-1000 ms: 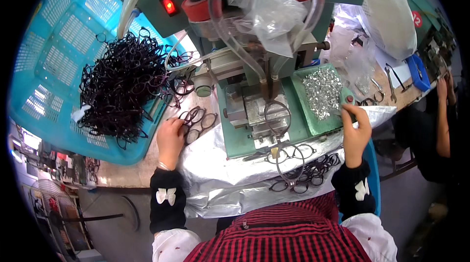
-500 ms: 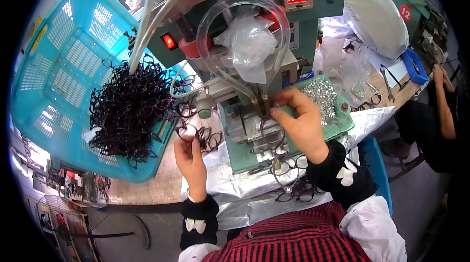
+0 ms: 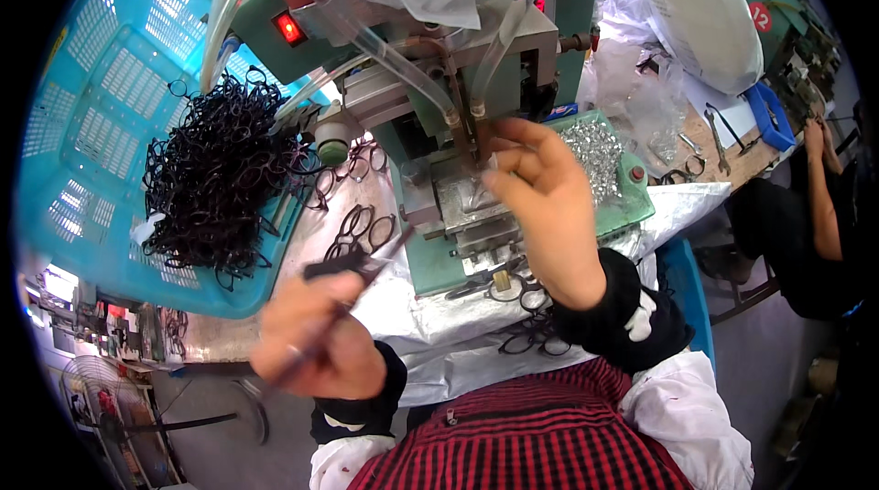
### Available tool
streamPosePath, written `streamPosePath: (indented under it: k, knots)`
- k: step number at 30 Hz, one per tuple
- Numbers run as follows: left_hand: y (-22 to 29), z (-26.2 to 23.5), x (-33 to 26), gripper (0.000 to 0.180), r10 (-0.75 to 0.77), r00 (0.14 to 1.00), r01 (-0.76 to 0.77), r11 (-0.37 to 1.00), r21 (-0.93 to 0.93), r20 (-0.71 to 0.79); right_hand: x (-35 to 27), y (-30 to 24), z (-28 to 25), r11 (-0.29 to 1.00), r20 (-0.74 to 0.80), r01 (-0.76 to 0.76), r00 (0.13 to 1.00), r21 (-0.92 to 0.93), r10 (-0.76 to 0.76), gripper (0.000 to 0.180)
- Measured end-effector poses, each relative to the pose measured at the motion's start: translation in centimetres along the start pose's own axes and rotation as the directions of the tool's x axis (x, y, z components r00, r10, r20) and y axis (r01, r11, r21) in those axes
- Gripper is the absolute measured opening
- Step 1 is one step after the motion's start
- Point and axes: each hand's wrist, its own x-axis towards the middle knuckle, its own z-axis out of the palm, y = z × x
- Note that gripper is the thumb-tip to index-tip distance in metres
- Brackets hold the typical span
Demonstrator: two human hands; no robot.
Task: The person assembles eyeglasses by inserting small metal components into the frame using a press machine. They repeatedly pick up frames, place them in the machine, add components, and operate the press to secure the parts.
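My left hand, smeared by motion, is closed around a dark narrow piece with a pointed end, at the table's front left. Its exact kind is lost in the blur. My right hand is at the green bench machine, thumb and forefinger close together beside the lower ends of two clear tubes. Something small and pale may be at the fingertips; I cannot make it out. Below the fingers lies the machine's metal fixture. Several dark looped frames rest on the table between the hands.
A turquoise basket at left holds a tangled heap of dark looped frames. Right of the fixture, small shiny metal parts fill a green tray. Farther right are a wrench, a blue box and another person's arm.
My left hand has moved down and left and now grips a dark pointed piece. The dark frame under my right hand has left the fixture. The whole view has shifted slightly.
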Motion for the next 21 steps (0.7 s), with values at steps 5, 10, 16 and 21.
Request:
streamPosePath:
  k: [5,10,16,21]
  knots:
    - [-1.0,2.4,-0.6,0.027,0.164,0.820,-0.222,0.974,0.041,0.548,0.2,-0.4,-3.5,0.976,0.092,0.134,0.989,-0.170,-0.119,0.042]
    - [-3.4,5.1,-2.0,0.019,0.278,0.774,-0.358,0.933,0.031,0.569,2.3,3.1,-13.6,0.780,-0.224,0.183,0.896,-0.599,-0.383,0.033]
    - [-3.8,4.8,-2.2,0.022,0.263,0.786,-0.340,0.940,0.037,0.559,2.0,5.2,-14.0,0.497,-0.008,0.253,0.886,-0.830,-0.464,0.027]
    - [-2.1,4.1,-3.0,0.031,0.117,0.803,-0.194,0.978,0.071,0.585,3.3,5.5,-11.9,0.262,0.164,0.307,0.876,-0.915,-0.454,0.011]
